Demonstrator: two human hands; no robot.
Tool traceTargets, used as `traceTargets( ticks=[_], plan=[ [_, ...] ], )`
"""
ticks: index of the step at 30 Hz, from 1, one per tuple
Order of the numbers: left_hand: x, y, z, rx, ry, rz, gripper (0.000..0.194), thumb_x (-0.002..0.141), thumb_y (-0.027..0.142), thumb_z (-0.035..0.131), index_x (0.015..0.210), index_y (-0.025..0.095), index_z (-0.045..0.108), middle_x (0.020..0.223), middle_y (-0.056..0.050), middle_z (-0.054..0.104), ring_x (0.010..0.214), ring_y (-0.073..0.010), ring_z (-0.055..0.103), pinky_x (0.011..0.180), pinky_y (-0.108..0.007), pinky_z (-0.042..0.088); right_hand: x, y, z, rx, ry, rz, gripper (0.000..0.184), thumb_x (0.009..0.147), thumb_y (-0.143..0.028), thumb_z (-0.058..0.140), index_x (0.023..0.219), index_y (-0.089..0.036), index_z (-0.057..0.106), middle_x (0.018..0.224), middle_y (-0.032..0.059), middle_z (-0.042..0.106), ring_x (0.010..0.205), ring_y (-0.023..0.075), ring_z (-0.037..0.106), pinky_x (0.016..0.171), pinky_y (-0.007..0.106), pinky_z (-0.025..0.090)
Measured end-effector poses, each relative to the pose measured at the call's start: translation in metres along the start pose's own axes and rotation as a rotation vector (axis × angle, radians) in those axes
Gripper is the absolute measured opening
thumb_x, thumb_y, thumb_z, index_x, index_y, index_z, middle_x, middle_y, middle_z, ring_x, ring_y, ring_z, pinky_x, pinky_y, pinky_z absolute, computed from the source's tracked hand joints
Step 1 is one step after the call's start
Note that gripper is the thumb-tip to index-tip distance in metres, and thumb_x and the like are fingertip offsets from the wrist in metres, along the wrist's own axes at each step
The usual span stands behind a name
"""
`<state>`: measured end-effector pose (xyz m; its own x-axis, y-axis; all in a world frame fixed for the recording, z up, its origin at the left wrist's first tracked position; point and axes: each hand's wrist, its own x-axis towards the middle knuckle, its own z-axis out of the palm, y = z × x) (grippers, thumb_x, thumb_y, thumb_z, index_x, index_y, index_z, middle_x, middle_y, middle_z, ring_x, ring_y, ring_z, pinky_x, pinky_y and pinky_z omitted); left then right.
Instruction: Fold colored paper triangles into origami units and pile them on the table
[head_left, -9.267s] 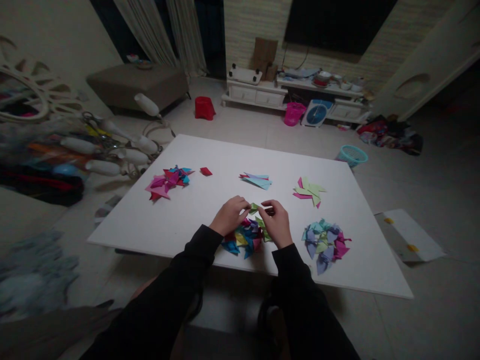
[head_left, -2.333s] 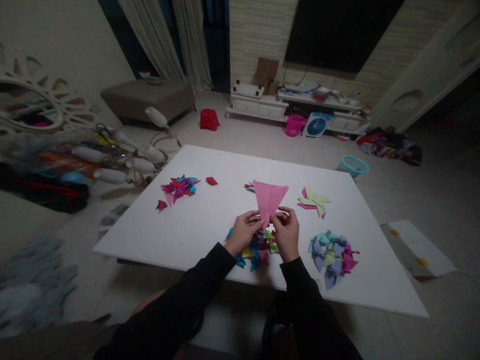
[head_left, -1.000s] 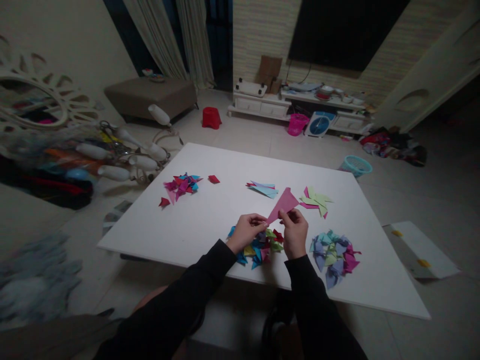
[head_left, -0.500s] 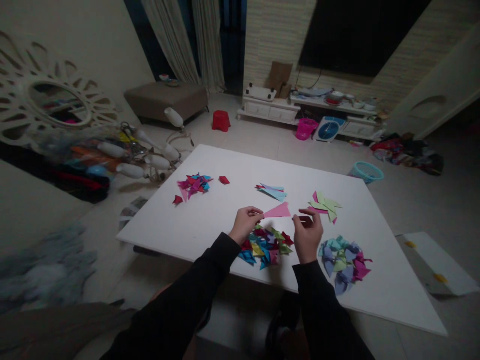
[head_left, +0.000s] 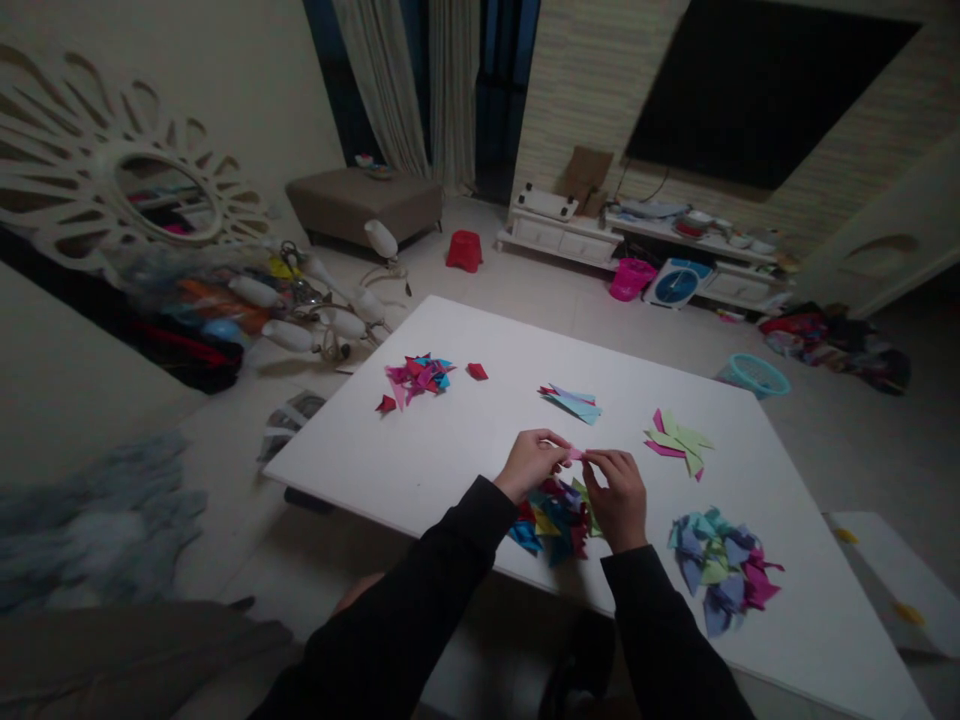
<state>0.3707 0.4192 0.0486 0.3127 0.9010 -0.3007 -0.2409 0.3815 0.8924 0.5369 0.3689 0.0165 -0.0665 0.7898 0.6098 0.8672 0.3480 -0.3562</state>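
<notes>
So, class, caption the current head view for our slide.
Left hand and right hand pinch pink paper over a white table with colourful folded-paper piles.

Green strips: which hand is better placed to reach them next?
Probably the right hand: it is nearer the green strips than the left hand. Both seem to pinch the pink paper, so the right must let go first.

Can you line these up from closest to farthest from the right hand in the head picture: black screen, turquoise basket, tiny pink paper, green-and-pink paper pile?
From the right hand:
1. Pink paper: right at its fingertips.
2. Green-and-pink paper pile: ahead and to the right, on the table.
3. Turquoise basket: past the table's far right corner.
4. Black screen: high up at the back.
</notes>
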Motion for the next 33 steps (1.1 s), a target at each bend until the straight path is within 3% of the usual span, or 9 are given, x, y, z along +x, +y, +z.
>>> traceTargets(
  ticks=[14,19,25,33],
  plan=[
    [-0.022,0.015,-0.025,0.085,-0.14,0.03,0.006,0.076,0.013,0.07,0.08,0.012,0.066,0.058,-0.001,0.063,0.051,-0.009,0.054,0.05,-0.019,0.04,0.004,-0.012,0.005,-0.052,0.078,-0.169,0.018,0.094,-0.014,0.057,0.106,-0.02,0.069,0.101,0.0085,0.071,0.093,0.0208,0.066,0.084,0.036,0.054],
    [-0.026,0.022,-0.03,0.1,-0.11,0.033,0.009,0.074,0.009,0.068,0.082,0.011,0.066,0.059,-0.001,0.064,0.05,-0.0081,0.053,0.049,-0.018,0.039,0.016,0.006,0.004,-0.188,0.046,-0.128,0.017,0.095,-0.018,0.055,0.103,-0.019,0.07,0.096,0.0068,0.071,0.086,0.0193,0.065,0.077,0.032,0.052],
    [-0.024,0.023,-0.028,0.073,-0.112,0.063,0.01,0.073,0.007,0.064,0.081,0.012,0.065,0.058,0.0,0.063,0.05,-0.0083,0.054,0.051,-0.019,0.041,0.066,0.055,0.022,-0.532,-0.18,-0.054,0.02,0.092,-0.019,0.054,0.093,-0.018,0.074,0.086,0.0078,0.069,0.09,0.0234,0.057,0.073,0.032,0.042],
    [-0.02,0.022,-0.025,0.114,-0.111,0.044,0.014,0.073,0.009,0.057,0.083,0.014,0.065,0.061,0.0,0.064,0.051,-0.0096,0.053,0.051,-0.019,0.04,0.124,0.101,0.085,-0.703,-0.454,0.021,0.029,0.095,-0.02,0.047,0.089,-0.016,0.075,0.094,0.0139,0.068,0.098,0.0248,0.054,0.074,0.031,0.039]
  ],
)
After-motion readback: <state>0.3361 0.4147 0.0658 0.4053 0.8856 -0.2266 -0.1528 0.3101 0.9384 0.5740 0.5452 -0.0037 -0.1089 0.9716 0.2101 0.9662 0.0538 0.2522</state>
